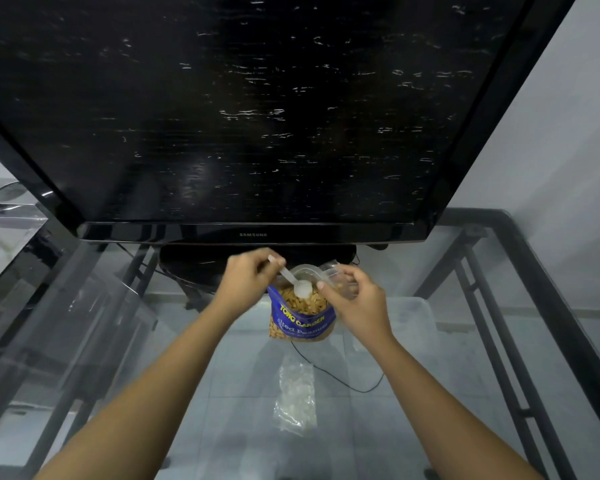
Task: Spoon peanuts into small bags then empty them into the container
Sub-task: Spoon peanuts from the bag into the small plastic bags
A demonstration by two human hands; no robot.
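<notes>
Evidently the left hand [246, 278] pinches the white spoon [297, 285] by its handle so the bowl hangs over the open peanut packet [302, 315], ready to dip. At about three o'clock from the bowl, the right hand [355, 303] grips a small clear bag [336, 275] close by, likely to catch the scoop. A filled bag [295, 396] lies on the glass table [465, 375] at six o'clock from the packet.

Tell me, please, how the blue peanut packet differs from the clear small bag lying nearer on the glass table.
The blue peanut packet is printed and stands open; the clear small bag is see-through and lies flat. A spoon dips into the packet; nothing touches the bag. Both hold peanuts.
</notes>
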